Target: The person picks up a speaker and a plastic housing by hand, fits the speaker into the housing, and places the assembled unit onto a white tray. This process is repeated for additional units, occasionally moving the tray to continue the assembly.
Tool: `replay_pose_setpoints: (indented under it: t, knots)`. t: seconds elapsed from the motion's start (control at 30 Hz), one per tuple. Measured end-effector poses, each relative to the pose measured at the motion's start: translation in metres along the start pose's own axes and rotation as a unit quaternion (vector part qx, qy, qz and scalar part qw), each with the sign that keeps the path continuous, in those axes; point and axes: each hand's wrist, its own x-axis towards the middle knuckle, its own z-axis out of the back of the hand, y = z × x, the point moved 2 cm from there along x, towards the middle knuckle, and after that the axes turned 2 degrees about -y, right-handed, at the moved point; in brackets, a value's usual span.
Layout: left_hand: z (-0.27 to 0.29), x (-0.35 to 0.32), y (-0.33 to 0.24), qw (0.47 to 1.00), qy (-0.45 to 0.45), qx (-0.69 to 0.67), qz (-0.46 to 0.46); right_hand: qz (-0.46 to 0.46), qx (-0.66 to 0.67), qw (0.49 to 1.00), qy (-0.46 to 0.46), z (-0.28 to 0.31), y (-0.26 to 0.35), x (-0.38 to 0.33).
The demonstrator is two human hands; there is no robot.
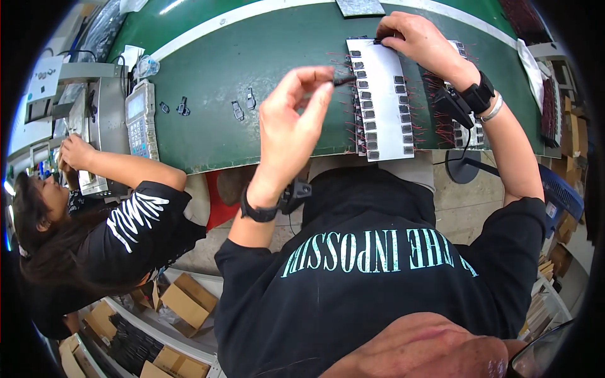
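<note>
A long white board [382,104] lies on the green table, with small black rectangular parts [366,114] along both long edges and thin red wires sticking out sideways. My left hand [292,120] is left of the board, its thumb and forefinger pinched on a short dark stick-like piece [344,80] that points at the left row. At the board's far end, my right hand [419,43] has its fingers together on a small black part [377,41], mostly hidden by the fingertips. Both wrists wear black straps with a small device.
Several loose black parts [237,111] lie on the green table [208,75] to the left. A second wired board [459,126] is under my right forearm. A keypad device [142,120] stands at the left, where a co-worker's hand [77,151] works at a machine.
</note>
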Motion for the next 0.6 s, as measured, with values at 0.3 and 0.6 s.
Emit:
replay_pose_setpoints:
  t: [0.3, 0.6]
  knots:
    - [-0.019, 0.094, 0.038, 0.99, 0.078, 0.098, -0.062, -0.196, 0.41, 0.887, -0.081, 0.034, -0.015, -0.029]
    - [-0.025, 0.102, 0.051, 0.993, 0.097, 0.066, -0.03, -0.193, 0.294, 0.936, -0.028, 0.019, -0.019, -0.039]
